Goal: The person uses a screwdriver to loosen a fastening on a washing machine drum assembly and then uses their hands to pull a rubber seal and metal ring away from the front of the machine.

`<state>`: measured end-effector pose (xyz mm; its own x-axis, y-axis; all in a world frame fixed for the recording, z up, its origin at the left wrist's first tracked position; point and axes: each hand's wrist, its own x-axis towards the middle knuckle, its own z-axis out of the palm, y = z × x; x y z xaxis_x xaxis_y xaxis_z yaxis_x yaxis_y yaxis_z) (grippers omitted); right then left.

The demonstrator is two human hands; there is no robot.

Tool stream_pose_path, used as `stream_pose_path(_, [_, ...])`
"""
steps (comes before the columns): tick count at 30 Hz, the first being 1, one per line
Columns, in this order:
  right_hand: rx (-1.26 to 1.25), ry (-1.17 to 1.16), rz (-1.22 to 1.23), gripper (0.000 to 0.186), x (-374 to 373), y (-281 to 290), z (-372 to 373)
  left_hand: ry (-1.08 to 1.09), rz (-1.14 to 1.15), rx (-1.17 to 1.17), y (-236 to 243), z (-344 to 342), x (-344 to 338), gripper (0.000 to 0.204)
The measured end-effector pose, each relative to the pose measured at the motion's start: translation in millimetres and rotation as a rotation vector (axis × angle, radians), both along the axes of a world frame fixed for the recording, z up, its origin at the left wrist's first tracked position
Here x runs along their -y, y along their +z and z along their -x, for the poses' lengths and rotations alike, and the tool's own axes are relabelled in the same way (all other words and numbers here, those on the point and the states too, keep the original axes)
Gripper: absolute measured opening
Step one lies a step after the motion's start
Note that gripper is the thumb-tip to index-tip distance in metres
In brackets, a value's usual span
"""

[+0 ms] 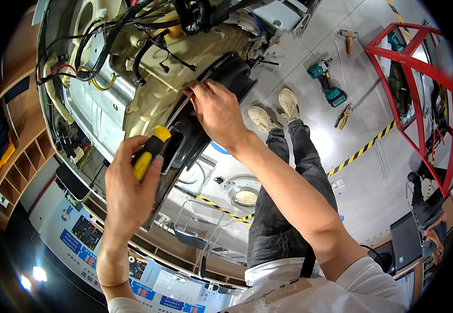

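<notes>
A large open metal and cream plastic car assembly [153,83] fills the upper left, with black wire harnesses [106,47] and connectors over it. My left hand [132,177] is closed round a yellow and black handled tool [159,133], perhaps a screwdriver, held beside the lower edge of the assembly; its working end is not clear. My right hand [216,115] reaches to the seam between the cream panel and a black curved part [239,73], fingertips bent together at the edge; what they grip, if anything, is hidden.
On the tiled floor lie a teal cordless drill [333,94], pliers [342,117] and a hammer [348,41]. A red metal frame [412,62] stands at right, near yellow-black tape [367,146]. Another person [432,224] sits at lower right. Wooden shelving [25,172] runs along the left.
</notes>
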<state>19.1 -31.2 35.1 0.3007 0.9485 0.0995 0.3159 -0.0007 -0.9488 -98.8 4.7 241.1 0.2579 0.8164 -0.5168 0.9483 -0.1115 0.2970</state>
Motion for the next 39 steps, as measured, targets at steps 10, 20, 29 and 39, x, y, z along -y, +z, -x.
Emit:
stream_pose_path(10, [0.01, 0.019, 0.038, 0.013, -1.6, -0.5, 2.5, 0.063, 0.157, -0.135, 4.5, 6.2, -13.2, 0.032])
stream_pose_path(20, [0.009, -0.017, 0.023, 0.008, -2.0, -2.6, 2.0, 0.22, 0.17, -0.049, -3.6, 10.4, -9.0, 0.022])
stream_pose_path(29, [0.011, -0.036, -0.02, 0.008, -3.0, -5.6, 3.8, 0.051, 0.088, -0.057, -3.1, 10.4, -10.5, 0.034])
stream_pose_path(39, [0.011, -0.007, -0.046, 0.012, -3.3, -8.2, 1.7, 0.185, 0.046, -0.039, -1.3, 0.3, -14.6, 0.023])
